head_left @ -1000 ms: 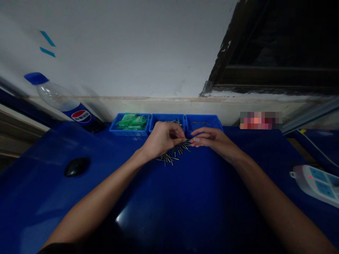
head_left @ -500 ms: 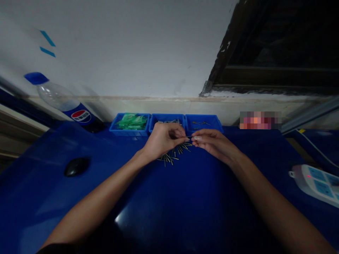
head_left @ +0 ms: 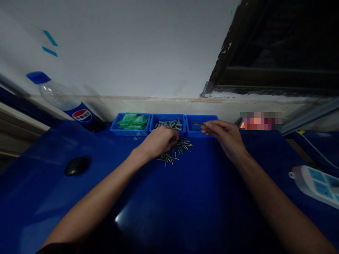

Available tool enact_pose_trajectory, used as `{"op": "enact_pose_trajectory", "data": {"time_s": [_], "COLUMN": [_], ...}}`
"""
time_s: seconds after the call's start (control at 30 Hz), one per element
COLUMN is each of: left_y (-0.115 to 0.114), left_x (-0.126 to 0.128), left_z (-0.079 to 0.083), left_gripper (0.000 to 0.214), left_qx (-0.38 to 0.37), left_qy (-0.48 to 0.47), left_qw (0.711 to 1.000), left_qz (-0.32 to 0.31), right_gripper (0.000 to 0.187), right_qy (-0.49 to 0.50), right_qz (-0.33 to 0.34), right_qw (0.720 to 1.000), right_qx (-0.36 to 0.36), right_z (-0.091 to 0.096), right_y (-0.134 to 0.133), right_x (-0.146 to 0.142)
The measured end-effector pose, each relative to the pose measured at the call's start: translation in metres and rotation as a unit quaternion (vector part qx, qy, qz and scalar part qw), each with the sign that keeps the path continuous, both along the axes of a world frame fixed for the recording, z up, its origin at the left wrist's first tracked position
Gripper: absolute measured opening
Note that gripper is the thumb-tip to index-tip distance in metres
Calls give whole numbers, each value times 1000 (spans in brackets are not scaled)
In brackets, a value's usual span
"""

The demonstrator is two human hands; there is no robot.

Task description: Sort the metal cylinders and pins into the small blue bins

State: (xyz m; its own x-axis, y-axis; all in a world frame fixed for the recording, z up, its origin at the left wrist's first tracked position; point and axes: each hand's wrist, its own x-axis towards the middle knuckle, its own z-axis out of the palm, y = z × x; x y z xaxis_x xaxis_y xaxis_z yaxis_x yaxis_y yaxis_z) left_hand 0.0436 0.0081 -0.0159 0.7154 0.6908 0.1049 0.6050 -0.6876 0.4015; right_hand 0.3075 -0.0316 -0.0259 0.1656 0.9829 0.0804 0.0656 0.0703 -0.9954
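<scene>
A loose pile of thin metal pins lies on the blue table in front of three small blue bins. My left hand rests curled at the pile's far left edge, fingertips down among the pins; what they pinch is hidden. My right hand reaches over the right bin, fingers together, pinching a thin pin at the bin's mouth. The right bin holds a few pins. The middle bin holds several small grey sleeves. The left bin holds green packets.
A cola bottle with a blue cap leans at the far left by the wall. A black computer mouse lies on the left of the table. A white power strip with a cable sits at the right edge.
My hands, joined over the pile half a second ago, have parted. The right hand moved back and right over the right bin with a pin. The left hand dropped onto the pile.
</scene>
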Motion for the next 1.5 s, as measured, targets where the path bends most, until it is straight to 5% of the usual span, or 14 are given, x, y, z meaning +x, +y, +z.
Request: {"op": "enact_pose_trajectory", "data": {"time_s": [0.23,0.57,0.83,1.3,1.5], "left_y": [-11,-13,-7,-3,-6], "left_x": [11,15,11,3,3], "left_z": [-6,-5,-7,9,17], "left_gripper": [16,33,44,20,8], "left_qx": [21,27,18,-73,-75], "left_qy": [115,127,24,-180,-202], "left_qw": [993,991,1000,981,975], "left_qz": [2,25,-6,-6,-49], "right_gripper": [23,21,20,19,22], "right_qy": [-10,-2,-21,-63,2], "right_qz": [-19,24,67,146,184], "right_qw": [1000,999,997,986,979], "right_qx": [-7,-22,-37,-56,-88], "right_z": [-2,0,-3,-6,-11], "right_y": [1,0,-2,-3,-7], "right_x": [3,-5,-6,-7,-11]}}
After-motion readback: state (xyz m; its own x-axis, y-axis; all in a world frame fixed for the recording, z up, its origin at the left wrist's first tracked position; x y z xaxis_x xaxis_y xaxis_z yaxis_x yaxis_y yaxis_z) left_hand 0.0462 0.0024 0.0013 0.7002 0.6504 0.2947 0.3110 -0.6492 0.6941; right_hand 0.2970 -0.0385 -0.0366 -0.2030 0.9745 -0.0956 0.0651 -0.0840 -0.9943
